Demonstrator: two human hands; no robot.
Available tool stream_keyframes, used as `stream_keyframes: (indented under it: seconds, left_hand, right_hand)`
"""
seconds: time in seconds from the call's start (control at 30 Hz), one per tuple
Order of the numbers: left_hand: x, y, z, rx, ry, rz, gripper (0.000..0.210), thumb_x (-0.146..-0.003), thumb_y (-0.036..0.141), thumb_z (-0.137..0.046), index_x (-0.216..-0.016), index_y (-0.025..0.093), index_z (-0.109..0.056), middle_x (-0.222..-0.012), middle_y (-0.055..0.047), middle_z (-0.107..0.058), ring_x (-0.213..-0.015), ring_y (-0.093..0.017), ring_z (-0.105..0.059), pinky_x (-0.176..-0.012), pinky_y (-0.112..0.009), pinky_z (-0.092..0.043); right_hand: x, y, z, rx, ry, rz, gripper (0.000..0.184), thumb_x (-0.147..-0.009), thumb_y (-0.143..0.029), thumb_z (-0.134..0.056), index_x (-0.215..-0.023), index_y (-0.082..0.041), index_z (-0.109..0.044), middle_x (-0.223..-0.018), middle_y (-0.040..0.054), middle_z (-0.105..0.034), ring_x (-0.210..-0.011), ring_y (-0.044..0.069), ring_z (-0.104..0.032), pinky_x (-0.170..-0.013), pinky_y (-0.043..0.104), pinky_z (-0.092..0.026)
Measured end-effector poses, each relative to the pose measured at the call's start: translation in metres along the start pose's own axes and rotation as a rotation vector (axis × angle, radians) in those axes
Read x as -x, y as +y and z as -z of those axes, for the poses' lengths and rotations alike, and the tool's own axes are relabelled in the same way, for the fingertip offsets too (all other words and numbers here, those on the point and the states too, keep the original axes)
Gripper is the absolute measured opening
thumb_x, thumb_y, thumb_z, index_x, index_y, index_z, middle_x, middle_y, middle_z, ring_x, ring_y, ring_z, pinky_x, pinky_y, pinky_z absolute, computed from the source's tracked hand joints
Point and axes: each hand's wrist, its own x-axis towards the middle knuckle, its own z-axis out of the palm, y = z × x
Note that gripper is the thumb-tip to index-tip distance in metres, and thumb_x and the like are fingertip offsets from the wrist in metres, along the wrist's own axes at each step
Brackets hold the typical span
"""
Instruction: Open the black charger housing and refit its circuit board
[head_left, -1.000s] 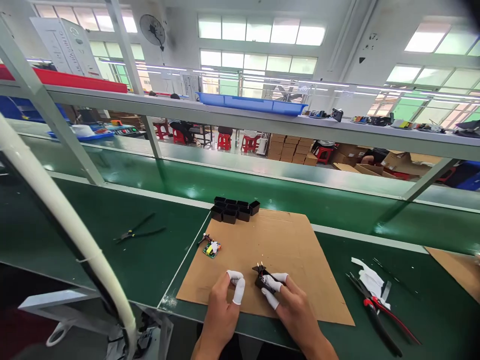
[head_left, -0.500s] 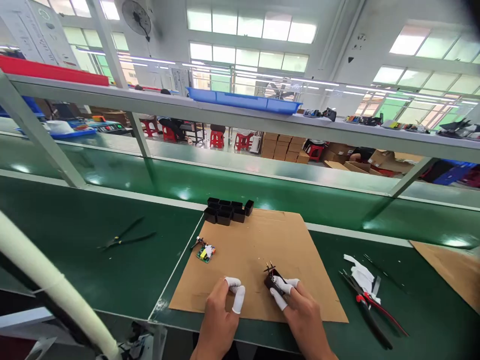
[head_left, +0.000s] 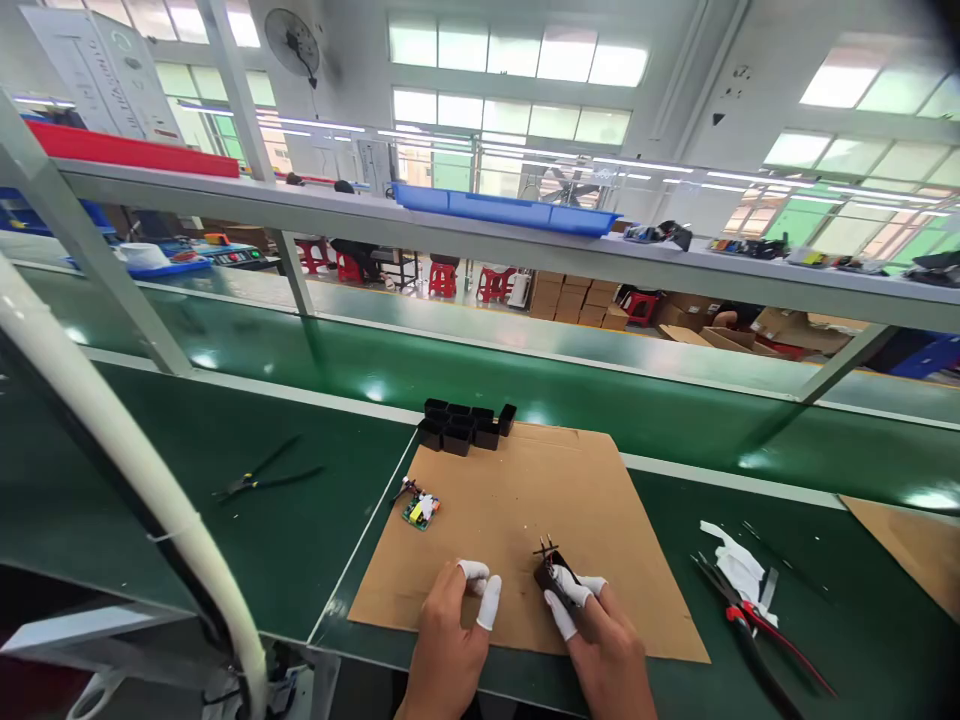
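Observation:
My right hand (head_left: pixel 604 640), with white finger cots on thumb and fingers, grips a small black plastic case (head_left: pixel 550 580) over the cardboard. A plug piece with two metal prongs (head_left: pixel 546 547) sticks up at the far end of the case. The fingers hide much of the case's inside. To its left, my left hand (head_left: pixel 454 625) also wears white cots; its thumb and forefinger are bent and a little apart, with nothing seen between them. A green circuit board (head_left: pixel 421 511) with a yellow part and a black lead lies near the cardboard's left edge.
Several black open cases (head_left: pixel 456 438) stand at the back of the cardboard sheet (head_left: pixel 495 520). Black-handled pliers (head_left: pixel 255 482) lie left; red-and-black pliers (head_left: pixel 739 605) and white scraps (head_left: pixel 739 565) lie right. A pale curved tube (head_left: pixel 142 480) rises at left. A shelf (head_left: pixel 480 235) crosses behind.
The whole view has shifted slightly, so things sit a little further right and lower. My right hand keeps its hold on the black case, and my left hand stays free beside it.

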Motion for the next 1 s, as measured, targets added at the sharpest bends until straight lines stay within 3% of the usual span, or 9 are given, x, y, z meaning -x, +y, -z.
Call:
stream_keyframes:
  seconds: [0.1,0.17,0.27,0.33,0.47,0.6,0.73,0.9,1.0]
  left_hand:
    - [-0.002,0.002,0.001,-0.001,0.007,0.003,0.03,-0.11,0.051,-0.063,-0.097,0.026,-0.074,-0.091,-0.002,-0.074,-0.085,-0.021,-0.073,-0.079,-0.033,-0.059]
    - [-0.002,0.002,0.002,0.005,0.004,0.018,0.031,-0.11,0.052,-0.062,-0.096,0.026,-0.073,-0.092,-0.002,-0.075,-0.085,-0.021,-0.073,-0.079,-0.033,-0.059]
    - [-0.002,0.003,0.002,0.013,0.001,0.045,0.034,-0.11,0.054,-0.062,-0.097,0.025,-0.073,-0.093,-0.003,-0.075,-0.087,-0.022,-0.073,-0.081,-0.035,-0.059]
    - [-0.001,0.003,0.0,0.016,-0.001,0.057,0.035,-0.109,0.055,-0.063,-0.096,0.025,-0.073,-0.092,-0.003,-0.075,-0.087,-0.023,-0.073,-0.081,-0.035,-0.058]
    - [0.0,0.003,-0.003,0.018,-0.011,0.065,0.035,-0.107,0.056,-0.064,-0.097,0.025,-0.073,-0.092,-0.003,-0.074,-0.086,-0.023,-0.072,-0.081,-0.036,-0.057]
    - [0.0,0.001,-0.005,0.0,-0.01,0.069,0.034,-0.106,0.056,-0.065,-0.096,0.024,-0.073,-0.092,-0.003,-0.074,-0.087,-0.023,-0.072,-0.082,-0.037,-0.055]
    - [0.0,0.003,-0.006,-0.014,-0.016,0.068,0.033,-0.106,0.055,-0.065,-0.098,0.024,-0.073,-0.092,-0.003,-0.074,-0.087,-0.023,-0.072,-0.082,-0.037,-0.055]
    - [-0.001,0.003,-0.009,-0.026,-0.014,0.055,0.033,-0.105,0.055,-0.066,-0.095,0.024,-0.073,-0.09,-0.002,-0.073,-0.084,-0.022,-0.07,-0.08,-0.037,-0.055]
    - [-0.001,0.003,-0.009,-0.029,-0.023,0.044,0.032,-0.106,0.055,-0.066,-0.096,0.025,-0.073,-0.09,-0.002,-0.073,-0.085,-0.022,-0.071,-0.081,-0.036,-0.056]
  right_hand:
    - [-0.004,-0.011,0.0,-0.301,0.031,-0.234,0.054,-0.082,-0.06,-0.096,-0.118,-0.021,-0.087,-0.118,0.0139,-0.084,-0.112,0.032,-0.082,-0.1,0.038,-0.07]
    - [0.0,-0.026,0.0,-0.531,0.062,-0.36,0.065,-0.087,-0.067,-0.091,-0.132,-0.022,-0.081,-0.13,0.0137,-0.084,-0.121,0.033,-0.081,-0.104,0.044,-0.071]
    - [0.016,-0.055,0.0,-0.966,-0.002,-0.529,0.052,-0.097,-0.065,-0.083,-0.136,-0.03,-0.079,-0.141,0.0075,-0.081,-0.13,0.028,-0.079,-0.113,0.045,-0.069]
    - [0.028,-0.075,0.003,-1.129,-0.074,-0.579,0.042,-0.101,-0.061,-0.081,-0.132,-0.034,-0.083,-0.141,0.0054,-0.081,-0.13,0.025,-0.079,-0.117,0.043,-0.068]
    - [0.043,-0.105,0.012,-1.223,-0.175,-0.605,0.034,-0.101,-0.056,-0.084,-0.126,-0.034,-0.086,-0.136,0.0072,-0.083,-0.13,0.026,-0.079,-0.118,0.043,-0.068]
    - [0.043,-0.119,0.021,-1.27,-0.192,-0.649,0.036,-0.099,-0.053,-0.087,-0.126,-0.029,-0.086,-0.134,0.0087,-0.084,-0.126,0.025,-0.081,-0.117,0.043,-0.068]
    - [0.04,-0.116,0.024,-1.308,-0.199,-0.71,0.04,-0.097,-0.053,-0.089,-0.124,-0.025,-0.085,-0.131,0.0092,-0.085,-0.122,0.025,-0.083,-0.115,0.044,-0.068]
    - [0.035,-0.1,0.024,-1.327,-0.317,-0.672,0.042,-0.092,-0.056,-0.092,-0.121,-0.025,-0.086,-0.134,0.0074,-0.084,-0.128,0.023,-0.081,-0.121,0.041,-0.063]
    - [0.034,-0.094,0.02,-1.314,-0.305,-0.656,0.038,-0.093,-0.055,-0.092,-0.119,-0.028,-0.086,-0.133,0.0056,-0.084,-0.128,0.023,-0.08,-0.12,0.039,-0.065]
